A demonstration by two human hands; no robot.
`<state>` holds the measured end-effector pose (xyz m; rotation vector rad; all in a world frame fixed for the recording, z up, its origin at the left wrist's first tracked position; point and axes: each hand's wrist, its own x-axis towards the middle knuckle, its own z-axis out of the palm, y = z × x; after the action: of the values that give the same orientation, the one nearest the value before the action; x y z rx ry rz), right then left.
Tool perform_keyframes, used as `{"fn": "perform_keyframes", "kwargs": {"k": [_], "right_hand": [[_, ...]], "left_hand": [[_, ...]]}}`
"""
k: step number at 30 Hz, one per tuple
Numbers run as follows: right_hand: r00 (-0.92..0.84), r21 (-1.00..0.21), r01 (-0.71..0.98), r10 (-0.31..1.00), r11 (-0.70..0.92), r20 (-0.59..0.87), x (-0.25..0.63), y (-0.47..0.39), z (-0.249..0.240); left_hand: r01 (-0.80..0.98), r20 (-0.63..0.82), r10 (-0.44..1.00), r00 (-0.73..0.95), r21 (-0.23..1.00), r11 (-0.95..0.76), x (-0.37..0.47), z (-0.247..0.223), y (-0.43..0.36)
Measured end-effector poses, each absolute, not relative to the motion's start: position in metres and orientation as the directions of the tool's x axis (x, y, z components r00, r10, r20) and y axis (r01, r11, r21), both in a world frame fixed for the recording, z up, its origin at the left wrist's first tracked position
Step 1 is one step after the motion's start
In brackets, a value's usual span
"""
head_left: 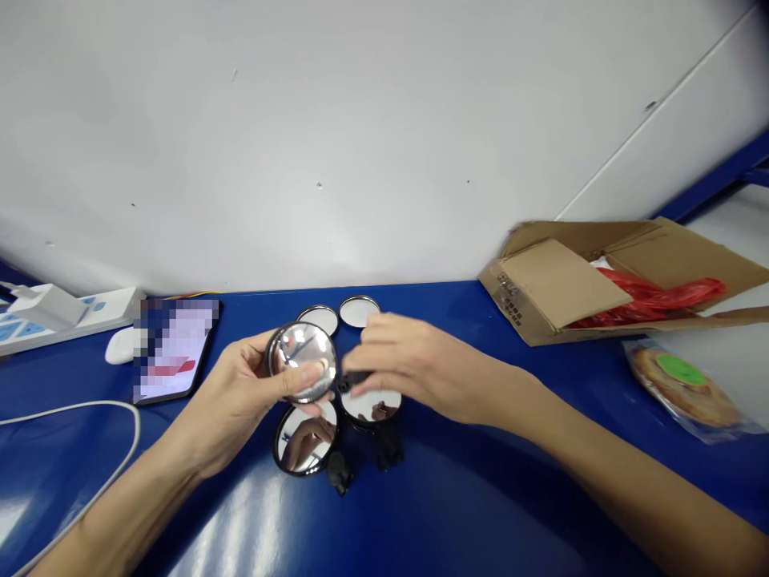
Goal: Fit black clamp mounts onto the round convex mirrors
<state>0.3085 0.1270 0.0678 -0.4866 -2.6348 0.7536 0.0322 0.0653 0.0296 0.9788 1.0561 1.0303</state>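
My left hand (pixel 237 393) grips a round convex mirror (pixel 305 353) with a dark rim, the thumb lying across its shiny face. Beside it, the bent fingers of my right hand (pixel 408 361) close round a small black mount (pixel 354 378), mostly hidden by the fingers. Whether this mount is joined to the held mirror I cannot tell. Below my hands lie a round mirror (pixel 303 445) with a black clamp (pixel 340 471) and another mirror (pixel 376 407) with a black clamp (pixel 389 447). Two more round discs, a left one (pixel 321 320) and a right one (pixel 359 311), lie behind.
Everything rests on a blue table (pixel 481 497) against a white wall (pixel 360 144). At right are an open cardboard box (pixel 546 280) with red plastic (pixel 654 298) and a wrapped round pastry (pixel 690 393). A phone (pixel 177 353), white cable (pixel 129 457) and power strip (pixel 114 308) lie left.
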Motion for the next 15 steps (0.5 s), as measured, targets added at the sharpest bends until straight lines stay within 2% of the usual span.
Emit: {"fn": "perform_keyframes", "kwargs": {"k": [3, 6, 10, 15], "right_hand": [[-0.647, -0.503, 0.422, 0.639, 0.754, 0.415, 0.316, 0.131, 0.059], [-0.492, -0.532, 0.599, 0.799, 0.599, 0.346, 0.327, 0.135, 0.046], [-0.469, -0.548, 0.675, 0.861, 0.494, 0.198, 0.335, 0.140, 0.020], [-0.426, -0.589, 0.682, 0.890, 0.435, 0.164, 0.331, 0.142, 0.001]], "left_hand": [[-0.230, -0.165, 0.986, -0.029, 0.961, 0.154, 0.028, 0.027, 0.073], [-0.253, -0.172, 0.981, -0.089, 0.957, 0.145, 0.025, 0.025, 0.077], [-0.257, -0.194, 0.980, -0.051, 0.951, 0.175, 0.031, 0.024, 0.074], [-0.271, -0.213, 0.976, -0.041, 0.943, 0.194, 0.036, 0.022, 0.071]]}}
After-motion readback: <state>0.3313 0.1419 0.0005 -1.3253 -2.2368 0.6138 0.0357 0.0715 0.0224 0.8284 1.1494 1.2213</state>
